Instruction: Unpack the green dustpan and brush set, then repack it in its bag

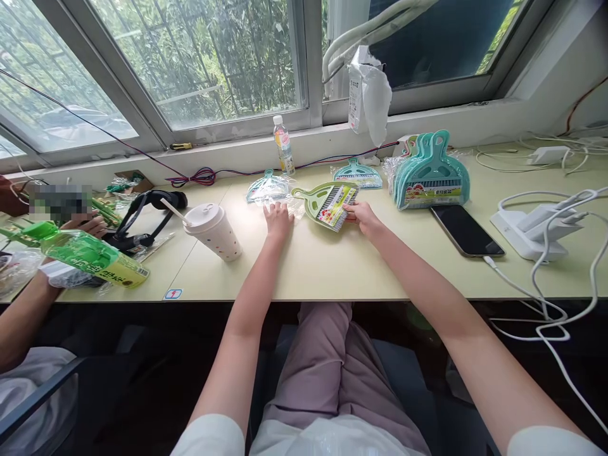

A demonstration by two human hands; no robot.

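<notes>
My right hand (pixel 363 219) grips a small green dustpan (pixel 319 204) by the end where its brush sits. The brush has dark and white bristles and a printed label, and the pan's handle points left. Beside that handle, my left hand (pixel 279 220) lies on the table with its fingers stretched forward, touching a crinkled clear plastic bag (pixel 298 208). Just beyond my left hand lies a blue dustpan in clear wrap (pixel 268 187). Another teal dustpan (pixel 357 173) lies flat behind the green one.
Stacked teal dustpans (pixel 431 174) stand at right, by a phone (pixel 467 230) and a white power strip (pixel 532 234) with cables. At left are a lidded cup (pixel 213 232), a black headset (pixel 147 218) and a green bottle (pixel 95 256) near another person's arm. A small bottle (pixel 284 147) stands behind.
</notes>
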